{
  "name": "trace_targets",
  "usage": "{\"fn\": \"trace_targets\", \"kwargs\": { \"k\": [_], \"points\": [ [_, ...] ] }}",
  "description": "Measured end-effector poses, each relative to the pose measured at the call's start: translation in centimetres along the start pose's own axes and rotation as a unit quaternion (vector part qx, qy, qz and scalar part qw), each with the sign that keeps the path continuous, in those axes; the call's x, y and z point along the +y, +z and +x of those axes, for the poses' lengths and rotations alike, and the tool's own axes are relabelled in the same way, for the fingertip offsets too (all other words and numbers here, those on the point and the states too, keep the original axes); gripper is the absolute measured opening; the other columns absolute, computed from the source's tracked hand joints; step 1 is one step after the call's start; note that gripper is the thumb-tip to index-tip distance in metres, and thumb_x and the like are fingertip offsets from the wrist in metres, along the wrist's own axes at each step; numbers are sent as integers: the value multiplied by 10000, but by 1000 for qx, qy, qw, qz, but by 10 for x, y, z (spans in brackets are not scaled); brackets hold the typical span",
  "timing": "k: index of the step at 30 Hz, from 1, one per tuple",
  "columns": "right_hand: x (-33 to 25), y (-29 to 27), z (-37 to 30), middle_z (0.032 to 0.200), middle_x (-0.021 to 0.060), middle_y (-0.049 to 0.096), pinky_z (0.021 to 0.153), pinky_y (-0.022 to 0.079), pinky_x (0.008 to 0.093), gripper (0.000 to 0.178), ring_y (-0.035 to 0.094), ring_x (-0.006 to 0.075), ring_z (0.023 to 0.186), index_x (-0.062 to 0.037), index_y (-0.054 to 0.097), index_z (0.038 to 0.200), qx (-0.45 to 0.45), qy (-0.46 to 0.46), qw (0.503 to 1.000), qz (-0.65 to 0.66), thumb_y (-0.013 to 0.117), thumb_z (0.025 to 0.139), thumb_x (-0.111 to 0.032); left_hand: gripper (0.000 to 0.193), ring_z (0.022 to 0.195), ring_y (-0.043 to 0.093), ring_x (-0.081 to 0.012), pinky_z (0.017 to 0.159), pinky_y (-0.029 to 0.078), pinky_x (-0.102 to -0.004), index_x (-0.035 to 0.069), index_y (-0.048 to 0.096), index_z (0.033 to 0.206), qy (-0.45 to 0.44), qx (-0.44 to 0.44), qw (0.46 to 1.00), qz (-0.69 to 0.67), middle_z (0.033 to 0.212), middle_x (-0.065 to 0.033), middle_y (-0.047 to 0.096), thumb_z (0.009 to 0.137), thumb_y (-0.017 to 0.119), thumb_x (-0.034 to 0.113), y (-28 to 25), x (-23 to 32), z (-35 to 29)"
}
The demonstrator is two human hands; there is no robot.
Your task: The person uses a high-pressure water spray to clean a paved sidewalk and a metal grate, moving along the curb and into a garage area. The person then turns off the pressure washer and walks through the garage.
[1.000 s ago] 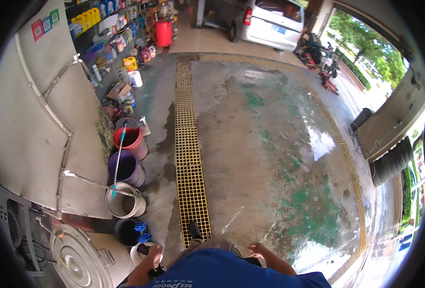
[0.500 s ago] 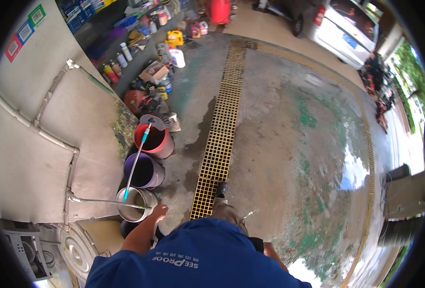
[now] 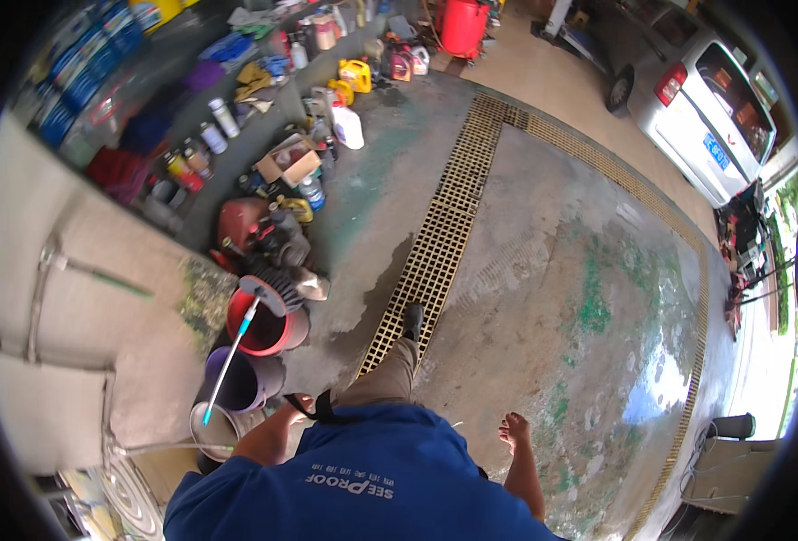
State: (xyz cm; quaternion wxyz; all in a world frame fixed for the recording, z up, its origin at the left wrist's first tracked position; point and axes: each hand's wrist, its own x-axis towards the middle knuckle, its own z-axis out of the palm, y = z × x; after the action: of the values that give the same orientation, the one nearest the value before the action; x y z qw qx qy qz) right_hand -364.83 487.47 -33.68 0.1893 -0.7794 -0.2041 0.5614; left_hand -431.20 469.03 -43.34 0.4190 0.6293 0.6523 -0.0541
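Observation:
My left hand (image 3: 300, 407) hangs at my left side beside a black strap, which partly covers it; its fingers are too hidden to read. It is nearest the row of buckets by the wall and appears apart from them. My right hand (image 3: 512, 430) swings out over the concrete on my right, fingers loosely bent, nothing visible in it. Across the red bucket (image 3: 294, 333), the purple bucket (image 3: 268, 383) and the whitish bucket (image 3: 228, 427) lies a long-handled brush (image 3: 228, 368) with a light blue and silver pole. One dark shoe (image 3: 413, 319) is forward on the yellow grating.
A yellow drain grate (image 3: 444, 216) runs ahead across wet, green-stained concrete (image 3: 543, 298). Shelves with bottles, rags and an open carton (image 3: 290, 160) line the left. A silver van (image 3: 687, 135) stands far right; a red drum-shaped thing (image 3: 462, 29) is at the back.
I have moved forward, and the buckets and brush now sit lower and farther left. My right hand has come out into view, and a foot has stepped ahead onto the grating.

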Motion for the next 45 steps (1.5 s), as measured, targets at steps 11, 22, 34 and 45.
{"fn": "trace_targets", "kwargs": {
  "k": [11,22,34,45],
  "points": [
    [-232,9,97,862,60,662,583,549,387,230,666,204,679,-83,648,1137,29,106,994,-29,651,989,-259,373,1000,668,-470,851,517,-557,-28,705,977,-56,31,998,-7,1033,-286,697,996,515,292,-438,169,538],
    [-505,44,457,768,67,638,515,469,363,195,591,187,604,-80,683,864,-11,15,1000,-10,654,950,-253,406,1163,668,-395,998,525,-466,70,694,1272,-77,16,988,-135,1218,-243,701,994,576,342,-682,306,904],
    [-1142,63,717,928,50,669,578,509,323,377,670,173,738,-115,622,1325,66,16,998,-9,663,991,-285,200,823,604,-302,715,481,-442,111,622,830,-100,-16,978,-182,871,-120,603,938,556,267,-843,226,1075],
    [-1389,176,866,928,50,688,613,552,349,381,705,201,760,-104,650,1280,-4,89,995,-47,641,995,-357,353,1049,643,-474,885,491,-570,-1,666,1023,-70,33,997,32,1091,-290,678,1030,446,276,-1233,320,1519]
  ]
}}
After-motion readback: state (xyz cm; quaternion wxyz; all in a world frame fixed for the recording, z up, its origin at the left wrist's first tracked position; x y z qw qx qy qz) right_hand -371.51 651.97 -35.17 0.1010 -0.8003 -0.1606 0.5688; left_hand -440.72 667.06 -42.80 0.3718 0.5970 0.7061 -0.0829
